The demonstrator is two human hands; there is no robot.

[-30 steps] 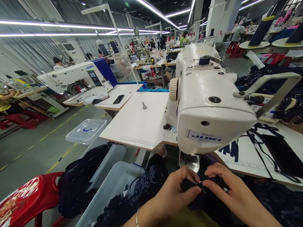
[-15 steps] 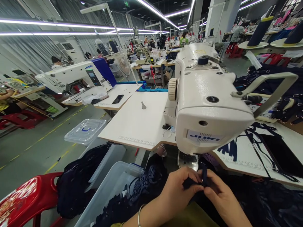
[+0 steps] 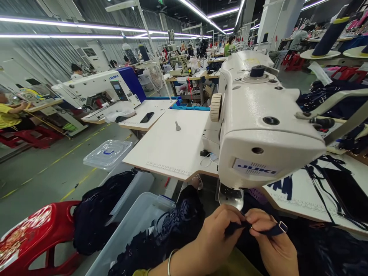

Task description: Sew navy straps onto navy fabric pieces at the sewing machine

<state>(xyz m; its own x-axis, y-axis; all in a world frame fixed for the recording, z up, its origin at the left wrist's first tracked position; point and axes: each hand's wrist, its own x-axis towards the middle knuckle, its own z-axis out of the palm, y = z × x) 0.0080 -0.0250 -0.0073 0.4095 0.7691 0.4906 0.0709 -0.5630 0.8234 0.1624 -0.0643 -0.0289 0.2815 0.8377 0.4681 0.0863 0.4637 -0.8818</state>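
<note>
A narrow navy strap (image 3: pixel 272 230) runs between my hands, just in front of the sewing machine (image 3: pixel 244 111). My left hand (image 3: pixel 214 235), with a bracelet on the wrist, is closed on dark fabric at the strap's left end. My right hand (image 3: pixel 271 245) pinches the strap between thumb and fingers. A metal slider buckle (image 3: pixel 283 226) shows at the strap's right end, past my right fingers. The fingertips of both hands nearly meet, so the part between them is mostly hidden. Just behind my hands is the shiny machine bed end (image 3: pixel 231 197).
Clear plastic bins (image 3: pixel 143 203) with dark lace pieces stand at lower left, beside a red stool (image 3: pixel 37 234). A metal key-like piece (image 3: pixel 177 126) lies on the white table (image 3: pixel 161 149). Dark straps (image 3: pixel 319 188) and a black tablet-like slab (image 3: pixel 347 191) lie on the right.
My right hand has turned and moved slightly right, bringing the strap and metal slider into sight. My left hand stays nearly in place. The view has shifted a little left.
</note>
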